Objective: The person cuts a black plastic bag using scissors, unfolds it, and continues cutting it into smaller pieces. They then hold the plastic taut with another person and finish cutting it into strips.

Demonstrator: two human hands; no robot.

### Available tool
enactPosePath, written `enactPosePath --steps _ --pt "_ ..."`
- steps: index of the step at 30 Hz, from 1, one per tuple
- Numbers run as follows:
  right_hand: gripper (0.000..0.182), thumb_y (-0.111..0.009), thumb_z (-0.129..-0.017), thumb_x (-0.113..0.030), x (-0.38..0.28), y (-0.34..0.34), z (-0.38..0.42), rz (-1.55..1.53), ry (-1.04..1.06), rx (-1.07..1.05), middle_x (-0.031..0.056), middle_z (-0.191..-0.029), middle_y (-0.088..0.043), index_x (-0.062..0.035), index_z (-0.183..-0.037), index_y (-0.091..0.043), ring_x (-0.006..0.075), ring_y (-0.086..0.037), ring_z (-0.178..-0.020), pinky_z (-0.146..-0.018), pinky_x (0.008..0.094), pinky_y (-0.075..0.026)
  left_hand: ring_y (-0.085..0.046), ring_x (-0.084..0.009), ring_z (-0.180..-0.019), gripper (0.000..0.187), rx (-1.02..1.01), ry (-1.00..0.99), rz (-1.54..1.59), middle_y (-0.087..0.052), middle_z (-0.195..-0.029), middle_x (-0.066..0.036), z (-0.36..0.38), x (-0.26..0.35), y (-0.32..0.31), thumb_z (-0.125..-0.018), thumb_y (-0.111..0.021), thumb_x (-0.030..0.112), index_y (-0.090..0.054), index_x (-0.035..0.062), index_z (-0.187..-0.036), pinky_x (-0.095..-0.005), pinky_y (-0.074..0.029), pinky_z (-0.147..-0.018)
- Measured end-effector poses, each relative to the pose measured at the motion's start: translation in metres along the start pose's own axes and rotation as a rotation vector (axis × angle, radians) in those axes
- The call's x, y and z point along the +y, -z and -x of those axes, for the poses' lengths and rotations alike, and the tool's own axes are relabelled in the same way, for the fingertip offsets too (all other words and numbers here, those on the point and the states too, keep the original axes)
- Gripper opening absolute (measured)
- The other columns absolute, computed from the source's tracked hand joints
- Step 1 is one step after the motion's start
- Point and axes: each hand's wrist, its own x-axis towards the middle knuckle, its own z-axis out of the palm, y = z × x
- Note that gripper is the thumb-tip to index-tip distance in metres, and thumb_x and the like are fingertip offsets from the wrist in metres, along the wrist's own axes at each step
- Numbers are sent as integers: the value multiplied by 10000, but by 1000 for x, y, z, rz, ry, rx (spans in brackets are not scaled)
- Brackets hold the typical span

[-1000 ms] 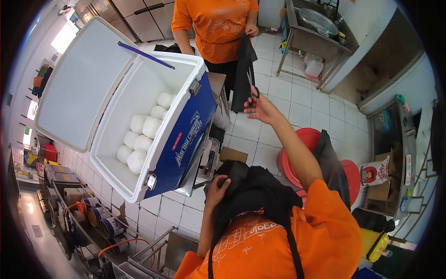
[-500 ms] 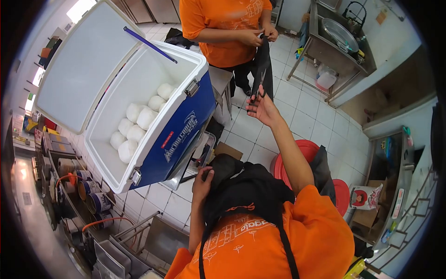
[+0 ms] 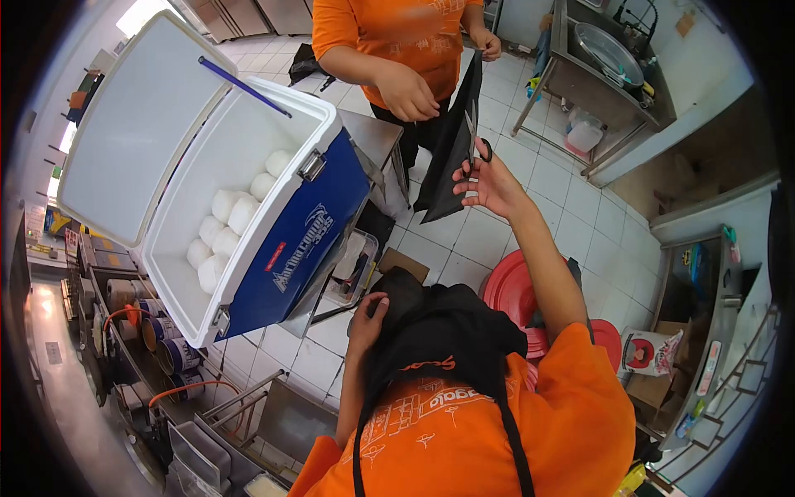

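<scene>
My right hand [image 3: 494, 184] is stretched forward and grips a pair of scissors [image 3: 485, 151] by its dark handles, blades pointing up and away. The blades lie against a long black sheet [image 3: 451, 153], which looks like fabric or plastic. A co-worker's hand [image 3: 489, 43] holds the sheet's top edge; their other hand [image 3: 406, 93] is beside it. Low in front of my body, my left hand [image 3: 367, 321] curls its fingers at the edge of a black bundle [image 3: 402, 298]. Part of those fingers is hidden. The black apron [image 3: 447, 335] covers my front.
A blue and white cooler [image 3: 290, 240] stands with its lid raised, holding several round white bundles [image 3: 224, 240]. Red lids [image 3: 509, 286] are beside my right arm. A steel sink [image 3: 571, 74] is at the back right. Pots and cans line the left.
The co-worker has lowered one hand from the sheet, which now hangs spread wider. My right hand with the scissors has shifted slightly right. The view has moved a little. My left hand stays by the bundle.
</scene>
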Motion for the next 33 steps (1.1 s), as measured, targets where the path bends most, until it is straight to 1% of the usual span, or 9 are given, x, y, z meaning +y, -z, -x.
enactPosePath --steps 4,10,12,15,18,22,23,31,33 --pt "573 -547 -840 -729 -5 4 4 33 -4 22 38 -864 -617 -161 -765 -536 211 -640 -778 -606 338 -520 -558 -177 -1050 254 2 -27 -19 -635 -1085 -92 -5 9 -11 -942 -631 238 -652 51 -1112 -294 -406 -957" --pt "578 -570 -815 -744 -8 7 -5 20 21 27 36 -861 -613 -170 -762 -537 208 -639 -781 -618 344 -524 -550 -169 -1045 265 -54 74 4 -639 -1063 -74 -10 -2 -23 -940 -642 259 -655 63 -1117 -286 -405 -941" --pt "580 -570 -813 -746 -9 8 -8 13 17 22 37 -863 -614 -170 -763 -537 208 -639 -781 -618 346 -525 -586 -196 -1086 335 -83 97 26 -673 -1085 -99 -10 -1 -25 -933 -644 328 -645 56 -1129 -314 -418 -970" --pt "590 -567 -806 -756 -8 11 -9 15 14 15 35 -866 -618 -169 -766 -536 206 -641 -783 -618 341 -523 -585 -185 -1071 327 -57 60 16 -671 -1083 -92 -5 8 -26 -933 -647 321 -645 55 -1124 -308 -420 -964" --pt "599 -482 -858 -750 -7 20 -14 -8 -17 9 37 -876 -633 -158 -779 -525 225 -653 -780 -632 376 -527 -585 -179 -1051 321 -5 25 20 -669 -1075 -85 -4 -9 -29 -937 -643 319 -645 53 -1117 -307 -425 -952" --pt "598 -480 -865 -743 -8 22 -13 -22 39 20 53 -880 -625 -152 -782 -524 241 -650 -784 -635 382 -531 -590 -189 -1060 311 3 -4 0 -668 -1080 -86 -6 -6 -29 -929 -650 314 -648 62 -1112 -311 -428 -950" --pt "595 -478 -872 -735 -5 24 -12 -46 29 45 61 -889 -621 -148 -784 -525 244 -648 -790 -633 378 -532 -591 -194 -1067 308 -7 48 -4 -669 -1082 -88 -6 -3 -31 -925 -652 312 -649 64 -1108 -313 -428 -952" --pt "559 -491 -904 -677 50 29 -3 -27 106 26 83 -979 -595 -125 -831 -539 247 -637 -837 -655 391 -541 -577 -229 -1124 330 -14 34 -13 -659 -1134 -95 -10 15 -31 -904 -672 310 -647 90 -1148 -324 -402 -990" --pt "516 -505 -920 -645 67 30 3 -42 92 15 74 -962 -582 -130 -887 -504 233 -639 -838 -661 379 -540 -577 -214 -1117 334 -45 -37 -53 -656 -1135 -82 -13 15 -33 -904 -675 307 -641 88 -1153 -314 -403 -983"
